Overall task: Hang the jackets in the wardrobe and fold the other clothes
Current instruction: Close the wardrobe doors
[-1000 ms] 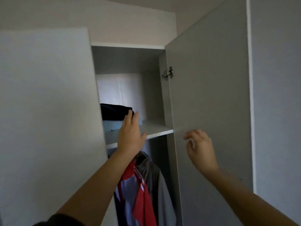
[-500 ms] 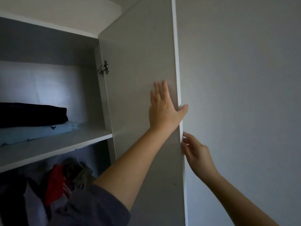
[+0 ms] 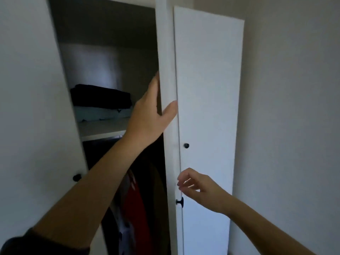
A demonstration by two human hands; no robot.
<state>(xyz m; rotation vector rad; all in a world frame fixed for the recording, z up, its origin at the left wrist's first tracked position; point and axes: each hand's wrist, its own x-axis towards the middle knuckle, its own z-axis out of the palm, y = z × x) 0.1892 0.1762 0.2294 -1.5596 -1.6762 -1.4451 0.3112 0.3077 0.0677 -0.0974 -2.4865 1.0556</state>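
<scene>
My left hand (image 3: 150, 115) is wrapped around the edge of the wardrobe's right door (image 3: 168, 70), thumb on the front and fingers behind it. My right hand (image 3: 198, 188) hovers empty with loosely curled fingers just above that door's black knob (image 3: 180, 201). Inside, a folded dark garment (image 3: 100, 96) lies on a folded light blue one (image 3: 103, 114) on the upper shelf (image 3: 103, 130). Below the shelf hang jackets, one of them red (image 3: 136, 208), mostly in shadow and partly hidden by my left arm.
The left wardrobe door (image 3: 27, 89) stands open at the left, with a black knob (image 3: 76, 177). A shut white door panel (image 3: 207, 89) with its own knob (image 3: 186, 145) lies right of the held door. A plain wall (image 3: 294, 107) fills the right side.
The right door has swung towards shut and now shows edge-on. My left hand went from flat on its inside face to gripping its edge. My right hand came off the edge and dropped towards the knob.
</scene>
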